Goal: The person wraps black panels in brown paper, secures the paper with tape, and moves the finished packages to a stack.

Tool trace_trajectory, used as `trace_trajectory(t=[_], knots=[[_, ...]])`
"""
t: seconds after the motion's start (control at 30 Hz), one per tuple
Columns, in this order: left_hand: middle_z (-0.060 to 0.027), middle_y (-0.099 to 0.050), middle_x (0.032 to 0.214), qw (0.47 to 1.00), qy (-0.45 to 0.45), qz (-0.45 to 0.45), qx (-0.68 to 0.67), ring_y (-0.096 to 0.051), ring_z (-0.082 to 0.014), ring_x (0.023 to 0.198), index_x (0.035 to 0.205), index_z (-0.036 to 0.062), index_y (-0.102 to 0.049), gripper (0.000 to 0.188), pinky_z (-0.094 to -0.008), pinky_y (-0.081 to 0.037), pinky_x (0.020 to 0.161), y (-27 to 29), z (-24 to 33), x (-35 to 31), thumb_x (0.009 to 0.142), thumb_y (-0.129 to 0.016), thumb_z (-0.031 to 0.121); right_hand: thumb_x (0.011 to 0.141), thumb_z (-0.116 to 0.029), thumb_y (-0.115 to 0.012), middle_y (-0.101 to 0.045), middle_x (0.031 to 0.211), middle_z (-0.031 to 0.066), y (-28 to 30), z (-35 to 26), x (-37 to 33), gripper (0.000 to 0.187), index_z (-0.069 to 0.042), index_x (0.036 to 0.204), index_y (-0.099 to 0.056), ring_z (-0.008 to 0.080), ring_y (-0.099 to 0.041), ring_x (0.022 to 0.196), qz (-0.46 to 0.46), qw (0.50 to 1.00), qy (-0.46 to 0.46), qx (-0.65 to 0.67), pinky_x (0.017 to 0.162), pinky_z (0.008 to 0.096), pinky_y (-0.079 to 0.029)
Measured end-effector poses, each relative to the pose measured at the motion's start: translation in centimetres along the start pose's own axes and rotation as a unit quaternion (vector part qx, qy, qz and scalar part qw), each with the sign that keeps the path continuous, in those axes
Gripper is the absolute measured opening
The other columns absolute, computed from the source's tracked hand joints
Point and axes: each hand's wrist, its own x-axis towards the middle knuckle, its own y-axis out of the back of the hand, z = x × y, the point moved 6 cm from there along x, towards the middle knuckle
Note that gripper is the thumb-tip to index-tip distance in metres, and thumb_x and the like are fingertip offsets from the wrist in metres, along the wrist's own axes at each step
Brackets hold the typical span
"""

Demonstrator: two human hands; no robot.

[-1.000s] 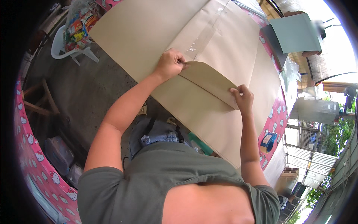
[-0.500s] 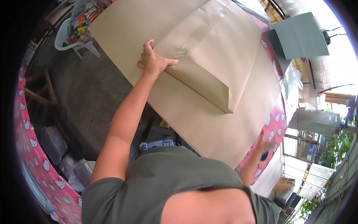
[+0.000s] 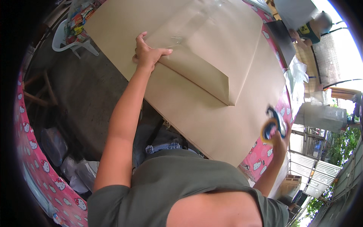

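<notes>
A large brown paper bag (image 3: 211, 45), its near end folded up into a flap (image 3: 200, 73), lies on wide brown sheets (image 3: 242, 125) on the table. Clear tape (image 3: 177, 38) shows on its surface. My left hand (image 3: 148, 55) grips the bag's left corner, thumb over the fold and the other fingers along the edge. At the right, above the table's edge, my right hand (image 3: 280, 142) holds a tape dispenser (image 3: 273, 128) with a yellowish-rimmed roll. The dispenser is blurred and apart from the bag.
Pink patterned cloth (image 3: 261, 162) shows past the sheets' right edge. A white plastic chair (image 3: 62, 41) piled with colourful packets stands at the far left. Beyond the table are a dark board (image 3: 281, 41), clear plastic (image 3: 298, 77) and another person (image 3: 310, 32).
My right hand has come up with the tape dispenser, now plainly visible. My left hand keeps its hold at the fold. Another person has come into view at the upper right as the grey panel shifted.
</notes>
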Motion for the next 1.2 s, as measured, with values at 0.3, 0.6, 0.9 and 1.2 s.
trace_trajectory(t=[0.3,0.6,0.9,1.2], knots=[[-0.0149,-0.023,0.130,0.998,0.043,0.031,-0.041,-0.022,-0.0280,0.121,0.132,0.0190,-0.027,0.105,-0.0412,-0.025,0.100,-0.5,0.3,-1.2,0.045,-0.086,0.015,0.055,-0.014,-0.067,-0.062,0.102,0.0090,-32.0,-20.4,3.8,0.062,-0.004,0.115,-0.057,0.0164,-0.058,0.094,-0.419,0.822,0.379,-0.065,0.086,0.0277,-0.044],[-0.0128,-0.029,0.125,0.997,0.011,0.052,0.051,-0.035,-0.0261,0.113,0.132,0.0155,-0.029,0.105,-0.0401,-0.048,0.087,-0.6,0.0,-1.2,0.044,-0.086,0.011,0.058,-0.013,-0.064,-0.064,0.095,0.0112,-37.8,-16.4,8.1,0.059,-0.005,0.116,-0.058,0.0161,-0.060,0.083,-0.492,0.782,0.316,-0.215,0.079,0.0267,-0.048],[-0.0178,-0.024,0.134,0.999,0.019,0.018,0.027,-0.028,-0.0339,0.121,0.135,0.0159,-0.027,0.112,-0.0463,-0.026,0.101,0.5,-0.9,0.2,0.042,-0.088,0.030,0.053,-0.013,-0.065,-0.060,0.111,0.0088,-21.9,-9.3,8.0,0.068,-0.006,0.119,-0.056,0.0167,-0.055,0.104,-0.493,0.819,0.206,-0.210,0.095,0.0306,-0.039],[-0.0136,-0.015,0.148,0.754,-0.465,-0.149,0.439,-0.014,-0.0238,0.137,0.141,0.0114,-0.022,0.070,-0.0476,-0.013,0.109,-7.5,6.5,-4.0,0.088,-0.036,0.055,0.059,-0.022,-0.070,-0.063,0.089,0.0067,-31.1,-11.7,11.3,0.023,-0.013,0.080,-0.067,0.0219,-0.059,0.082,-0.649,0.318,0.221,-0.655,0.065,0.0345,-0.047]])
